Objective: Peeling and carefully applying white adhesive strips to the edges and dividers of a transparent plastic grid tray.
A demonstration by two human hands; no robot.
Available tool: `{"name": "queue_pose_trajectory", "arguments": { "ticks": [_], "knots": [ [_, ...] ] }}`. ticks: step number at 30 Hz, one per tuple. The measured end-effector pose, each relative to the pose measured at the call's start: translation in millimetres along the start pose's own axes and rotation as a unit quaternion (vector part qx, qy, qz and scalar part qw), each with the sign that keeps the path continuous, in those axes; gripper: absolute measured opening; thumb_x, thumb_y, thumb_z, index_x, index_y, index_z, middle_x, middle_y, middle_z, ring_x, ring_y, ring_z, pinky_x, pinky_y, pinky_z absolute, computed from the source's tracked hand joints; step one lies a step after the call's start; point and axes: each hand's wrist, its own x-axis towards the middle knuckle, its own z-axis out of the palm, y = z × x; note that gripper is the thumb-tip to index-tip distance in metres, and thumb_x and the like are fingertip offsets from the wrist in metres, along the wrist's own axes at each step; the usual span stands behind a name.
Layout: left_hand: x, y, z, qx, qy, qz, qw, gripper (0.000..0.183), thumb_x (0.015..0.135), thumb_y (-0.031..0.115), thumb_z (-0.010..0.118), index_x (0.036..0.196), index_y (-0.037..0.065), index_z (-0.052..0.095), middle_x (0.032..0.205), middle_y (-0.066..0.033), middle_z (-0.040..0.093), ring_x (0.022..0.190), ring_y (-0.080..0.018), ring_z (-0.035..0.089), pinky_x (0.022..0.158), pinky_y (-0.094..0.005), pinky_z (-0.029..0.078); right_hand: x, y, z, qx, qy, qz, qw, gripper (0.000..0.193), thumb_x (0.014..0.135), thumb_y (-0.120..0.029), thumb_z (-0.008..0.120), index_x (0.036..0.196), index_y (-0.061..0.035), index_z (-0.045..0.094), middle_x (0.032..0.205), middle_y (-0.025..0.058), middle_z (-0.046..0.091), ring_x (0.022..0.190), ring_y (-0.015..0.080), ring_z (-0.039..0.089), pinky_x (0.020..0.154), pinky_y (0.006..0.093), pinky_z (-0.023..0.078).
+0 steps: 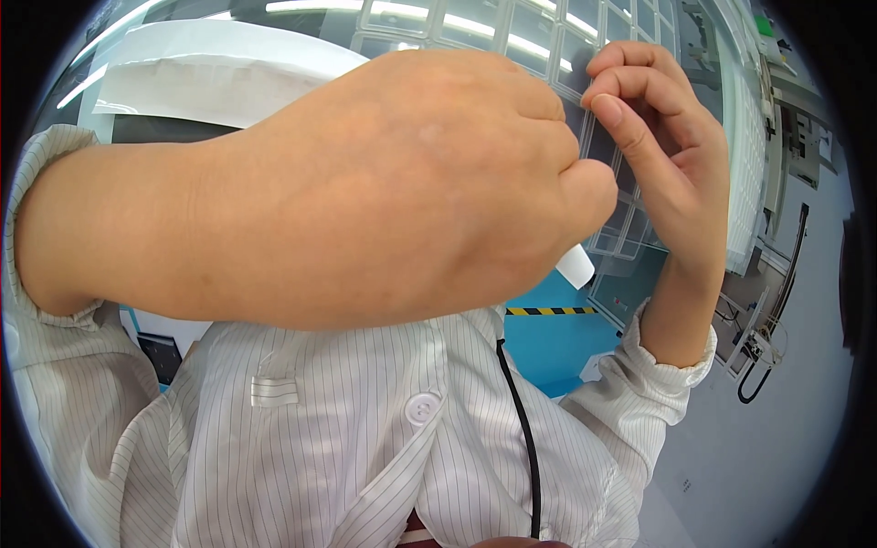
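Observation:
My left hand (457,173) reaches across from the left, very close to the view, its back toward me. Its fingers curl into a fist and are hidden, so what they hold cannot be seen. A small white piece (575,267) shows just below its knuckles; whether the hand holds it is unclear. My right hand (671,137) is raised at the right, fingers bent, thumb and forefinger tips brought together. Anything between those tips is too small to make out. Behind both hands lies a clear tray (521,32) divided into rectangular compartments.
A long white sheet or strip (210,68) lies behind my left forearm. Below the tray is a blue surface (548,342) with black-and-yellow striped tape (553,311). A black cord (521,429) hangs down my striped coat. Equipment with a dark cable (763,365) stands at the right.

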Motion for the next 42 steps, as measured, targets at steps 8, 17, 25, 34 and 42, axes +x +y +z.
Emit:
{"name": "queue_pose_trajectory", "arguments": {
  "ticks": [8, 17, 25, 34, 42],
  "knots": [
    [-6, 3, -2, 0.008, -0.007, -0.003, 1.000, 0.020, 0.072, 0.004, 0.068, 0.087, -0.002, 0.058, 0.103, -0.0191, 0.069, 0.101, -0.0365, 0.068, 0.086, -0.0431, 0.058, 1, -6, 6, -0.024, -0.019, 0.019, 0.999, 0.007, 0.097, -0.004, 0.061, 0.101, 0.0026, 0.063, 0.117, 0.0062, 0.057, 0.097, 0.0097, 0.054, 0.085, 0.0224, 0.042],
    [1, -1, -5, -0.014, -0.013, -0.001, 1.000, 0.021, 0.073, -0.005, 0.070, 0.091, -0.003, 0.059, 0.104, -0.0188, 0.068, 0.099, -0.0377, 0.066, 0.081, -0.0412, 0.056, -5, 0, 29, -0.094, 0.138, 0.016, 0.986, 0.011, 0.097, -0.006, 0.064, 0.107, -0.0022, 0.059, 0.096, -0.0001, 0.059, 0.080, 0.0058, 0.048, 0.071, 0.0201, 0.040],
    [14, 2, -20, -0.006, 0.133, -0.051, 0.990, 0.016, 0.081, 0.003, 0.070, 0.094, 0.004, 0.061, 0.086, -0.0138, 0.059, 0.079, -0.0347, 0.059, 0.067, -0.0428, 0.048, -30, -60, 10, -0.002, 0.051, -0.003, 0.999, 0.028, 0.086, 0.002, 0.068, 0.113, 0.0024, 0.060, 0.099, 0.0051, 0.060, 0.089, 0.0117, 0.058, 0.083, 0.0260, 0.048],
    [-5, 8, -33, -0.009, 0.080, -0.103, 0.991, 0.015, 0.090, 0.013, 0.067, 0.100, 0.004, 0.059, 0.089, -0.0137, 0.063, 0.086, -0.0337, 0.062, 0.075, -0.0432, 0.049, -38, -59, 18, 0.023, 0.078, -0.004, 0.997, 0.013, 0.094, 0.001, 0.064, 0.107, 0.0034, 0.063, 0.095, 0.0039, 0.064, 0.086, 0.0094, 0.057, 0.078, 0.0232, 0.047],
    [-23, 6, -49, -0.018, 0.024, -0.133, 0.991, 0.012, 0.092, 0.011, 0.062, 0.096, 0.001, 0.066, 0.091, -0.0137, 0.068, 0.089, -0.0319, 0.066, 0.078, -0.0419, 0.053, -18, -72, 35, -0.097, 0.080, -0.095, 0.988, 0.012, 0.085, 0.004, 0.070, 0.096, 0.0013, 0.066, 0.087, 0.0080, 0.068, 0.080, 0.0133, 0.062, 0.073, 0.0268, 0.050]
  ]
}}
